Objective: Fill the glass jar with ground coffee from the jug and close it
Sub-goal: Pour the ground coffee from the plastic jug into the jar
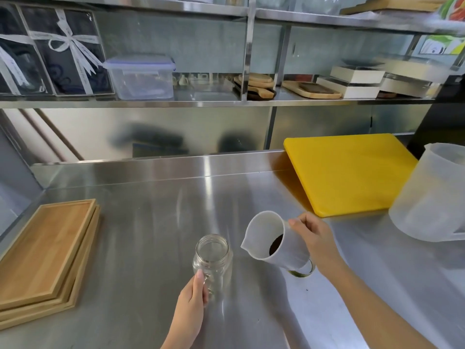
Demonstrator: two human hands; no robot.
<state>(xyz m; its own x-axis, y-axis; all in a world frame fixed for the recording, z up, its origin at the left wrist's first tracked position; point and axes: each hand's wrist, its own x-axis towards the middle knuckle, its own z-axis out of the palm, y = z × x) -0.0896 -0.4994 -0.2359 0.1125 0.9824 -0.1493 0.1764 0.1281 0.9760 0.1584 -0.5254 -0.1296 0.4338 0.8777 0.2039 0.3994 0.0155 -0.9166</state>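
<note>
Between trays (pixel 42 253) & board (pixel 349 172) – jar (pixel 212 263), jug (pixel 271 240).

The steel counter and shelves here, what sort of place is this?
Probably a cafe or commercial kitchen prep area: a stainless steel counter, steel shelves holding wooden boards, a yellow cutting board, and stacked wooden trays.

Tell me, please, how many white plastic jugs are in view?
2: a small white plastic jug tilted in the right hand, and a larger translucent jug at the counter's right edge, partly cropped.
</note>
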